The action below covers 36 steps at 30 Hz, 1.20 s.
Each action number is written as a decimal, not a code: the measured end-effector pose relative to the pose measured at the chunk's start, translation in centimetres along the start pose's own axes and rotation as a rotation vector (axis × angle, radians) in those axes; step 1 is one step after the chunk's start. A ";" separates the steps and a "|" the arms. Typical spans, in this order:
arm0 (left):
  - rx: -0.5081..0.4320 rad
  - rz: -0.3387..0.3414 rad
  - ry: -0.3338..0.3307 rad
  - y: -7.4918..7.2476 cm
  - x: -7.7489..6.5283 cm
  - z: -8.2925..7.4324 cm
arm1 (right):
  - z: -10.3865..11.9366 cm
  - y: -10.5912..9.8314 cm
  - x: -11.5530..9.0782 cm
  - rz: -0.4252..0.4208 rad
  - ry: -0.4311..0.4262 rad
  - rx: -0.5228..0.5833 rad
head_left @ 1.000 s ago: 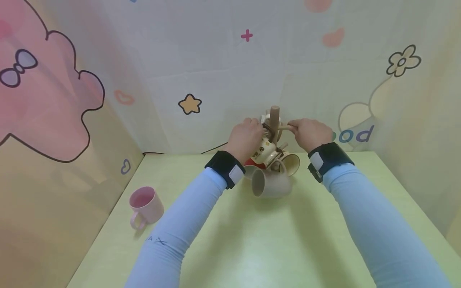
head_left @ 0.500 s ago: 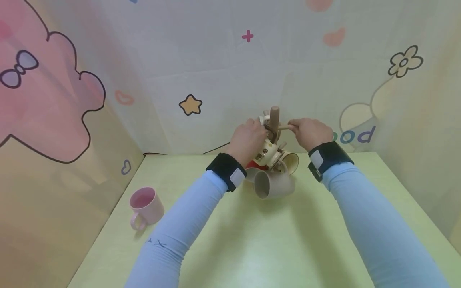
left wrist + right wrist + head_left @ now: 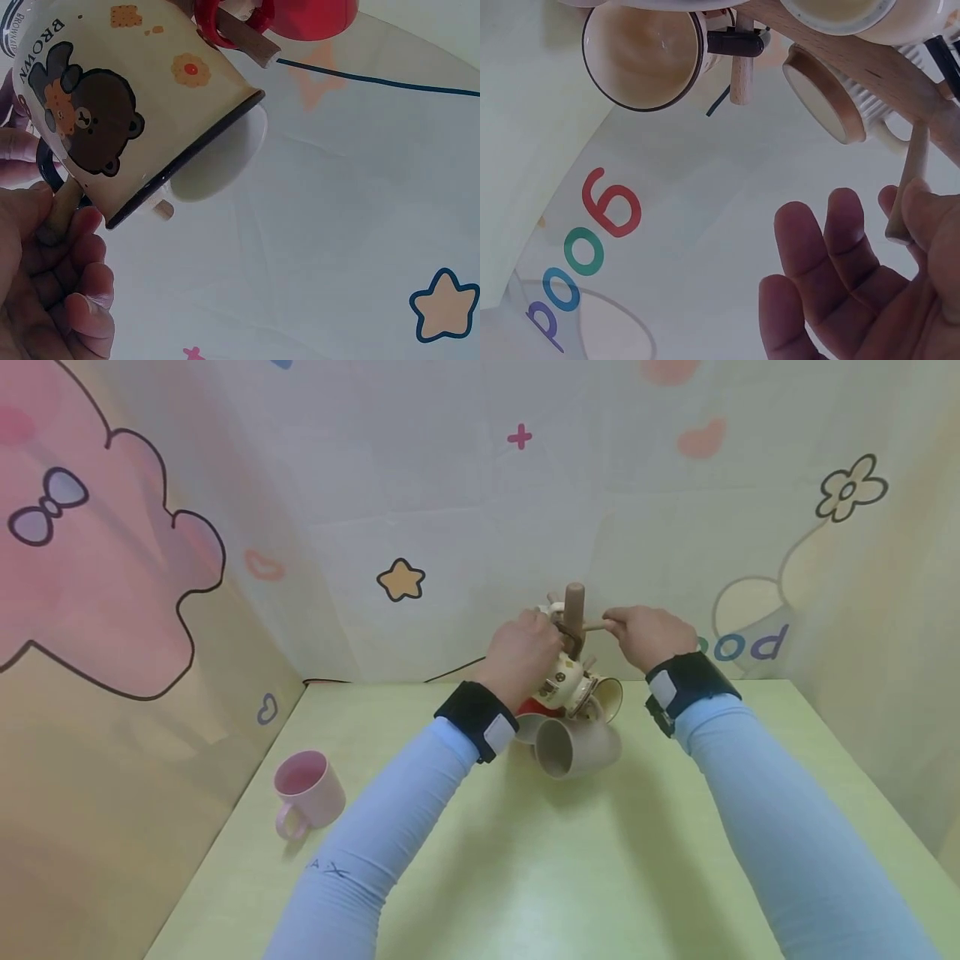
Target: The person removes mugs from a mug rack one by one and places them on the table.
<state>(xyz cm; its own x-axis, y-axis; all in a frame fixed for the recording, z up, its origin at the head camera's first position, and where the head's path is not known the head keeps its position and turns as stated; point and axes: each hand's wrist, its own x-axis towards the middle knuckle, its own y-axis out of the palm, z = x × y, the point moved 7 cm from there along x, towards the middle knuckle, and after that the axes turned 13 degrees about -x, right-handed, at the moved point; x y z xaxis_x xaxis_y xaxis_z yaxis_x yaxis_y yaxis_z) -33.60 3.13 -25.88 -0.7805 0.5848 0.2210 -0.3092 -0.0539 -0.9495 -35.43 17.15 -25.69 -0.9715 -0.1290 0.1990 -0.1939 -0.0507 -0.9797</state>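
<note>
A wooden mug tree (image 3: 574,603) stands at the back of the table with several mugs hanging from its pegs. My left hand (image 3: 522,653) pinches a peg (image 3: 61,215) between thumb and fingers; the dark handle of a cream mug with a brown bear (image 3: 101,120) loops round that peg. On the other side, my right hand (image 3: 651,639) pinches the end of another, bare peg (image 3: 906,217), its remaining fingers spread loosely. Low at the front hangs a grey mug (image 3: 592,747), mouth to the left. Nearby are a red mug (image 3: 311,16) and a dark-rimmed cream mug (image 3: 641,58).
A pink mug (image 3: 321,795) stands upright on the left of the pale green table (image 3: 510,877). A ribbed mug (image 3: 826,94) with a brown base hangs behind the post. Printed cloth walls (image 3: 450,485) close in the back and both sides.
My left hand has shifted slightly right, and the grey mug has swung a little right with its mouth turned more to the front. The right hand keeps its pinch on the peg.
</note>
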 end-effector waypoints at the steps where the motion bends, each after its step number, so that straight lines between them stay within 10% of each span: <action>1: -0.002 0.002 0.000 0.0 0.0 0.0 | 0.0 0.0 0.1 0.000 -0.002 -0.001; 36: 0.082 -0.032 0.075 -0.5 0.5 -1.6 | -0.5 0.7 1.9 0.147 -0.097 0.022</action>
<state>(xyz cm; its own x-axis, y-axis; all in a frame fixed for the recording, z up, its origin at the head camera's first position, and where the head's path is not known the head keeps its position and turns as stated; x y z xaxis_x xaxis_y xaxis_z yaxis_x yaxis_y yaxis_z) -33.01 4.77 -25.68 -0.7277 0.6461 0.2305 -0.3791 -0.0987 -0.9201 -37.45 17.32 -25.96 -0.9712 -0.2315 0.0564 -0.0470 -0.0462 -0.9978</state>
